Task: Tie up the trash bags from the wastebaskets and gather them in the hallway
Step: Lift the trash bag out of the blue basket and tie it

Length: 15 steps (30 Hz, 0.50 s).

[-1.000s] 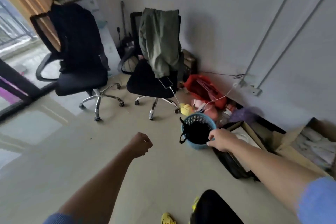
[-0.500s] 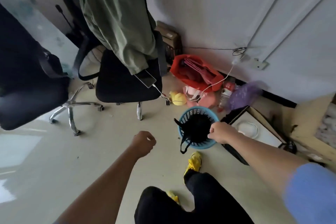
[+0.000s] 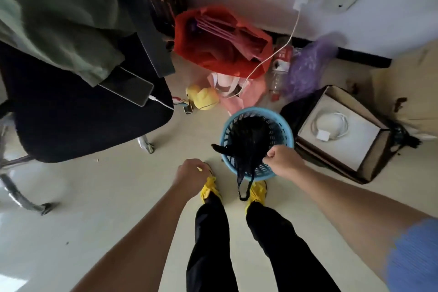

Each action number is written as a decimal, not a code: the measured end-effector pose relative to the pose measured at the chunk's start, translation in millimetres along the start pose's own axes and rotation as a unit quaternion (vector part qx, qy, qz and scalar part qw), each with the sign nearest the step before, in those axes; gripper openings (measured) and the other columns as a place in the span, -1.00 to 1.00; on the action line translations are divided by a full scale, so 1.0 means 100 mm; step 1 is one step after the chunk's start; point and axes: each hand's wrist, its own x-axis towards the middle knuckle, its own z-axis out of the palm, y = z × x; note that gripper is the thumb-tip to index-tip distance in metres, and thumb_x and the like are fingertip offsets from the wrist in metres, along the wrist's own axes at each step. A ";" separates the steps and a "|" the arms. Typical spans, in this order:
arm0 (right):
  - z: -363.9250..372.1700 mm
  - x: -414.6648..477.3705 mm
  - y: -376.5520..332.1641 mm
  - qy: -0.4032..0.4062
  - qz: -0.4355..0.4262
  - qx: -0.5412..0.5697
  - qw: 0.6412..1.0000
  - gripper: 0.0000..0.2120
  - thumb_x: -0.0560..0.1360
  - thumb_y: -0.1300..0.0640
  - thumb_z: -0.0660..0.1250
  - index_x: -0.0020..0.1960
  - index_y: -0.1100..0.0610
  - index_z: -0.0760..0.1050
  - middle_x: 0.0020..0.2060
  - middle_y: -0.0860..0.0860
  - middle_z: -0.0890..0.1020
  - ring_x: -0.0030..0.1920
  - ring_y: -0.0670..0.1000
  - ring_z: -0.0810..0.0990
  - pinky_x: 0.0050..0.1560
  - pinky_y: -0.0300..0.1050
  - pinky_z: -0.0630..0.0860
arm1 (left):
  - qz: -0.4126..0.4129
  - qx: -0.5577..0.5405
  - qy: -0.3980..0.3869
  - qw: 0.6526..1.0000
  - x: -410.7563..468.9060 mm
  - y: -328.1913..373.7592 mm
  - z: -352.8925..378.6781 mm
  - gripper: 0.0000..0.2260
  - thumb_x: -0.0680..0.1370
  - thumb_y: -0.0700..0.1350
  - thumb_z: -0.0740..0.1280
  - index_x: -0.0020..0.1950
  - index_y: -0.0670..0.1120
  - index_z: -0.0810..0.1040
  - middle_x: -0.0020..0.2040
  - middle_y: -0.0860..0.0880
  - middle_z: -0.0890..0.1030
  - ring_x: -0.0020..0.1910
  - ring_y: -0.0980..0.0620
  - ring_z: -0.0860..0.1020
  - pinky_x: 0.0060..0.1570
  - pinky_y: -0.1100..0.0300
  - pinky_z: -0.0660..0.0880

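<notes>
- Wastebasket [image 3: 257, 142], blue, stands on the floor just ahead of our feet.
- Our right hand [image 3: 283, 161] pinches the black trash bag [image 3: 246, 149] at the wastebasket's near rim.
- Our left hand [image 3: 192, 172], beside the wastebasket, is curled into a fist, holding nothing.

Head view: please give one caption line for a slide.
Right hand pinches black trash bag in blue wastebasket; left hand fisted.

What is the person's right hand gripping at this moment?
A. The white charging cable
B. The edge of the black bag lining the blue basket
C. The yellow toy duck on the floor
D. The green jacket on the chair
B. The right hand is pinched shut on the rim of the black bag at the near edge of the blue basket, one bag handle dangling over the side.
</notes>
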 end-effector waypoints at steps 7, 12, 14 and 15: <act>0.90 1.22 -0.11 -0.009 0.142 0.113 0.983 -0.17 0.48 -0.32 0.27 0.52 0.20 0.15 0.32 0.18 0.46 0.28 0.22 0.49 0.14 0.03 0.46 | -0.025 0.014 -0.008 1.000 1.32 -0.52 0.30 -0.86 0.44 -0.18 0.26 -0.23 -0.04 0.60 -0.18 -0.19 0.67 -0.16 -0.23 0.65 -0.26 0.10 0.54; 1.37 1.82 -0.20 -0.027 0.226 0.166 0.959 0.16 0.29 -0.33 0.47 0.57 0.15 -0.10 0.44 0.24 0.27 0.35 0.30 0.40 0.29 0.15 0.43 | -0.048 0.030 -0.019 0.998 1.83 -0.82 0.51 -0.84 0.46 -0.15 0.23 -0.19 -0.04 0.61 -0.19 -0.16 0.68 -0.18 -0.20 0.66 -0.24 0.09 0.57; 1.46 1.94 -0.17 -0.025 0.237 0.156 0.959 0.01 0.42 -0.09 0.47 0.57 0.16 -0.12 0.38 0.27 0.35 0.28 0.28 0.47 0.16 0.06 0.48 | -0.052 0.036 -0.027 0.998 1.91 -0.85 0.55 -0.83 0.45 -0.15 0.22 -0.21 -0.02 0.61 -0.20 -0.14 0.68 -0.19 -0.18 0.66 -0.27 0.13 0.54; 1.48 1.98 -0.14 -0.016 0.236 0.152 0.960 -0.14 0.48 0.04 0.41 0.56 0.20 -0.05 0.32 0.27 0.42 0.22 0.27 0.51 0.08 0.02 0.49 | -0.052 0.038 -0.029 0.997 1.91 -0.84 0.56 -0.82 0.45 -0.16 0.21 -0.22 -0.01 0.60 -0.20 -0.13 0.68 -0.19 -0.17 0.66 -0.27 0.13 0.54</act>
